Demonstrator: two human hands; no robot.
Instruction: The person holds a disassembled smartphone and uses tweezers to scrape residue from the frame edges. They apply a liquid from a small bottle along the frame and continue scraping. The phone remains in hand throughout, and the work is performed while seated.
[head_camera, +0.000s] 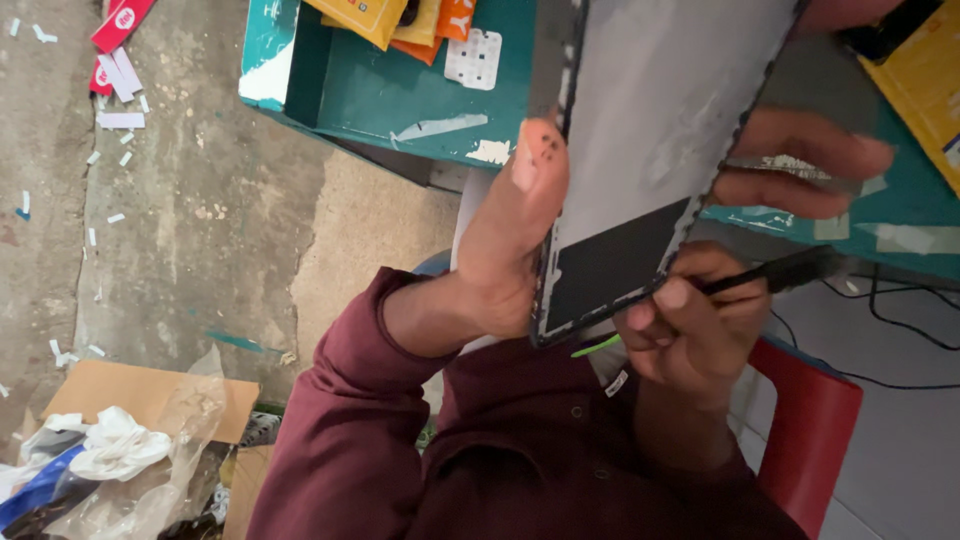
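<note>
Left hand (510, 240) gripped the flat screen panel (650, 130) by its edge, fingers wrapped behind — right hand (690, 330) closed on a thin black tool (780, 272), tip at the panel's lower corner.

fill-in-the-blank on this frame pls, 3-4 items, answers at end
1. The left hand grips the tablet with its ___ pressed along the edge.
2. The right hand holds a thin ___ tool at the tablet's lower corner.
3. The person's sleeve is ___ in colour.
4. The chair beside the person is ___.

Missing words: thumb; black; maroon; red
</note>
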